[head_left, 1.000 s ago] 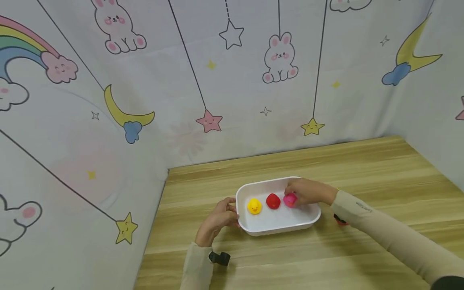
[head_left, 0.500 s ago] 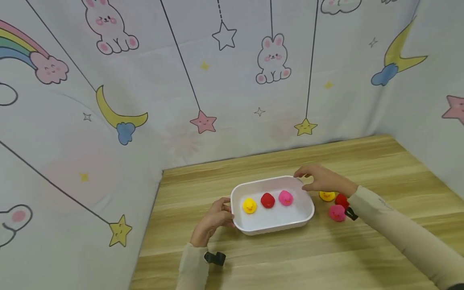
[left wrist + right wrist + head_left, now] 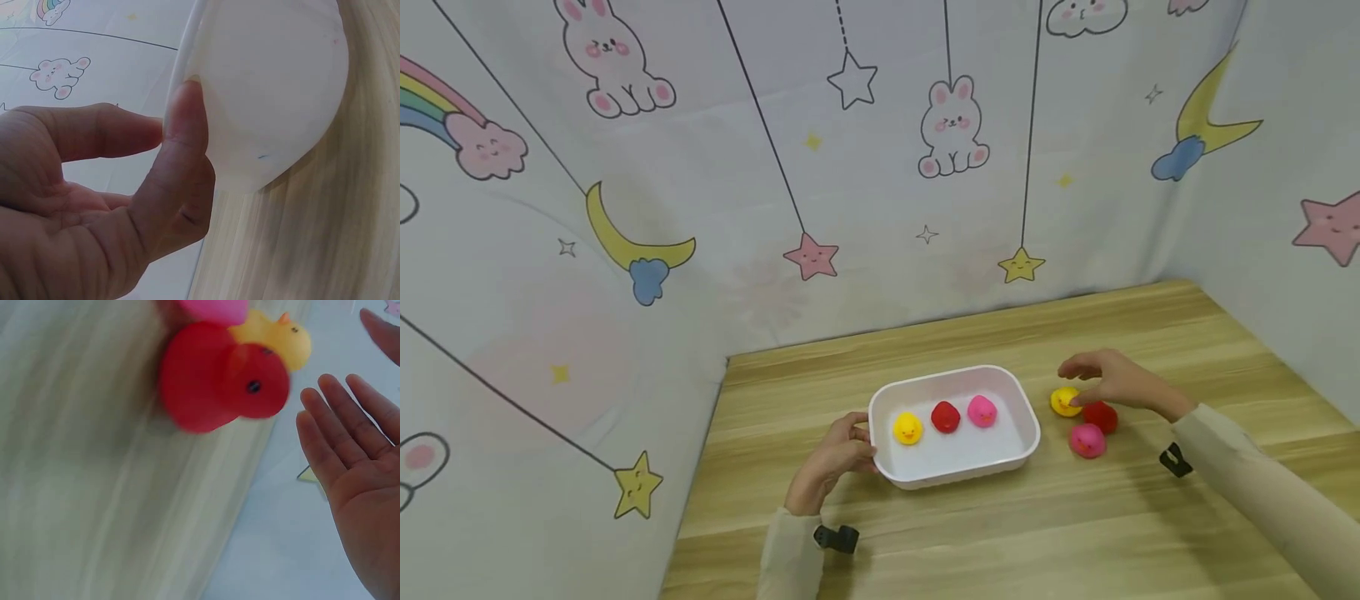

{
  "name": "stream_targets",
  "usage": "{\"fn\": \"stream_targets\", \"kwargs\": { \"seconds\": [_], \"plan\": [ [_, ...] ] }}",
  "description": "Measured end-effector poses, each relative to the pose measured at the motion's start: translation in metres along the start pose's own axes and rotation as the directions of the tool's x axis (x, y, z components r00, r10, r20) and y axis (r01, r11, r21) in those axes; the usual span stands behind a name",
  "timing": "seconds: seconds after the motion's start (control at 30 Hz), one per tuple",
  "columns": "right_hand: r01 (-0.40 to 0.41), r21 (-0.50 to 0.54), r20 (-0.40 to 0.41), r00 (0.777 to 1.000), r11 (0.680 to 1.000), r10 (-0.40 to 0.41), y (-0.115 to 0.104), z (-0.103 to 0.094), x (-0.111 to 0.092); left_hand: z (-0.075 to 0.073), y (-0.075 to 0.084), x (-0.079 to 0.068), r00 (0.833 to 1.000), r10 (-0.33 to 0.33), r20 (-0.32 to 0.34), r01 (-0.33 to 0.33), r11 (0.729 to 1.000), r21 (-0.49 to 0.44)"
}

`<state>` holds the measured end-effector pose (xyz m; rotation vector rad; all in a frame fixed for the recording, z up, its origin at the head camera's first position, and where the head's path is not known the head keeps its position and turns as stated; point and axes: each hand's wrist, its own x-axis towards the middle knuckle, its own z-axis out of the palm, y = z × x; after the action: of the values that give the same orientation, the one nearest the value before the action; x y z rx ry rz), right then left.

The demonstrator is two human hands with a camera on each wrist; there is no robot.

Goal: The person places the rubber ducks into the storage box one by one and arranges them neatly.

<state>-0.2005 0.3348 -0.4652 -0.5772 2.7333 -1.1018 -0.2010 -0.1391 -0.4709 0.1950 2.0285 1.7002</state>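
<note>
A white plastic tray [image 3: 955, 477] holds a yellow rubber duck [image 3: 907, 429], a red rubber duck [image 3: 945, 417] and a pink rubber duck [image 3: 982, 412] in a row. My left hand [image 3: 835, 457] grips the tray's left end, its fingers at the rim in the left wrist view. Over on the right, my right hand [image 3: 1123, 385] hovers above a second yellow duck [image 3: 1063, 402], fingers spread and holding nothing. Beside that duck lie another red duck [image 3: 209, 378] and another pink duck [image 3: 1087, 441], clustered together.
The wood-grain table [image 3: 955, 550] carries the tray and the loose ducks. A white cloth [image 3: 880, 192] printed with rabbits, stars and moons hangs behind and at both sides. A black wrist camera [image 3: 837, 538] sticks out from the left sleeve.
My right hand has let go of the pink duck in the tray, lifted out and moved right to the loose ducks. My left hand stays at the tray's left end.
</note>
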Motion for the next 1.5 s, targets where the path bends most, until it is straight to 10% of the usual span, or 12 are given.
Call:
{"fn": "stream_targets", "kwargs": {
  "seconds": [0.4,1.0,1.5],
  "plan": [
    [-0.09,0.098,0.13,0.989,0.991,0.077,0.029,-0.005,-0.036,0.0,0.0,0.0,1.0,-0.01,-0.005,0.01,1.0,-0.012],
    [0.027,0.084,-0.036,0.999,0.996,-0.024,0.05,0.007,-0.043,-0.001,-0.003,0.004,1.0,0.009,0.021,-0.008,0.999,-0.032],
    [0.01,0.152,-0.113,0.994,0.988,0.007,0.011,-0.009,-0.032,-0.001,-0.001,0.001,1.0,0.007,0.023,-0.006,1.0,-0.027]
  ]
}}
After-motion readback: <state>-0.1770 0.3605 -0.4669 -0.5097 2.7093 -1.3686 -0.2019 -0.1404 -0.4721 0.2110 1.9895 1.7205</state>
